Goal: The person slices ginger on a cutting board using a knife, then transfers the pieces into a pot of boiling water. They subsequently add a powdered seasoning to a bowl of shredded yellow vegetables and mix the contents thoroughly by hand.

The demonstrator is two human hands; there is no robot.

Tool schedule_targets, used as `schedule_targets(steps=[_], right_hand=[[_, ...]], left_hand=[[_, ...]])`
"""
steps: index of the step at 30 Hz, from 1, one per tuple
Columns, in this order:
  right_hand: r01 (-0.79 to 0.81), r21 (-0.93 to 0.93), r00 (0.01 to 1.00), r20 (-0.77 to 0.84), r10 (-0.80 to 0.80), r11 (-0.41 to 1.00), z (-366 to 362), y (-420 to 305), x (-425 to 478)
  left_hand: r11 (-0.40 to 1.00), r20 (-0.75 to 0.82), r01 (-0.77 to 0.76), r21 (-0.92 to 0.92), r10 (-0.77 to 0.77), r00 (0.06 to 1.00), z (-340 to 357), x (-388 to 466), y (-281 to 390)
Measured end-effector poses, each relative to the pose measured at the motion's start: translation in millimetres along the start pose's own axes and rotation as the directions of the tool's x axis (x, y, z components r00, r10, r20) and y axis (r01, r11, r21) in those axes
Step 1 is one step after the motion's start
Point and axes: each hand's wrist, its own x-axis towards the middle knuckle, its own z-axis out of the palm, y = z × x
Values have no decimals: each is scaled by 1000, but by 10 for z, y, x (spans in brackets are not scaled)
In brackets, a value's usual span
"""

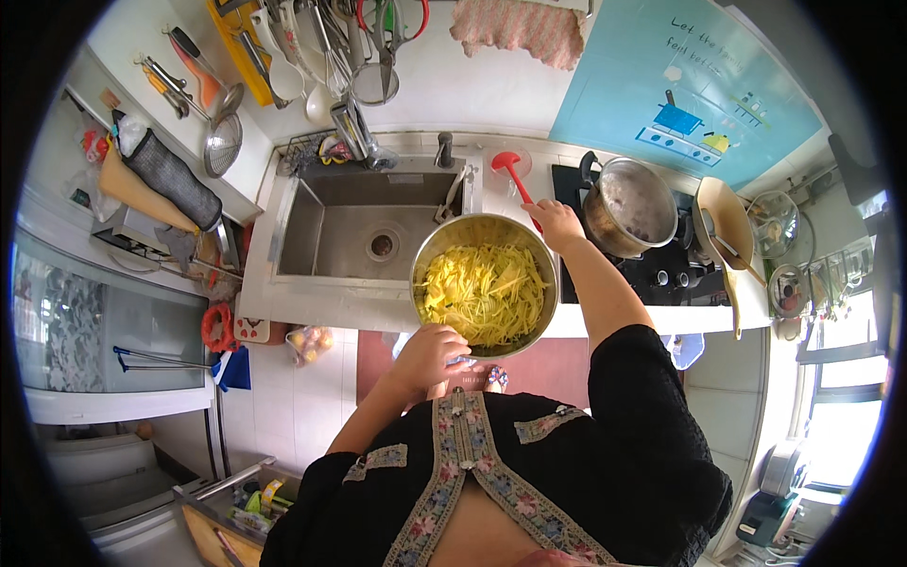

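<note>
My left hand (434, 356) grips the near-left rim of a large steel bowl (418, 244). Pale yellow-green vegetable shreds (485, 294) fill much of the bowl. The handle of a red ladle (521, 186) is in my right hand (556, 223), just beyond the bowl's upper right rim. The ladle's head lies over a small clear dish (516, 164) on the counter. To the right, a steel pot (631, 209) of cloudy, foamy liquid stands on the black gas hob (655, 273).
A steel sink (340, 251) lies left of the bowl, with a tap (444, 149) behind it. A wok-like pan (726, 223) stands on the hob's right side. Utensils hang on the wall above the sink. A pulled-out drawer (227, 489) is at lower left.
</note>
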Motion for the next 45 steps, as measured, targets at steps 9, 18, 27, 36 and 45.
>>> schedule_targets(steps=[9, 18, 27, 36, 45], right_hand=[[-107, 316, 967, 255, 24, 943, 273, 161, -189], [38, 576, 850, -448, 278, 816, -463, -664, -828], [-240, 515, 805, -368, 466, 823, 117, -1015, -1625], [-525, 817, 640, 564, 522, -239, 528, -1351, -1842], [-435, 890, 585, 392, 710, -133, 334, -1674, -2291]], left_hand=[[1000, 4, -30, -3, 30, 1000, -19, 25, -73], [999, -169, -52, -5, 50, 984, -30, -49, -186], [926, -576, 354, -131, -362, 733, -77, 3, -519], [-20, 396, 572, -820, -741, 542, 149, -29, -780], [66, 375, 531, -845, -635, 675, 318, -207, -1007]])
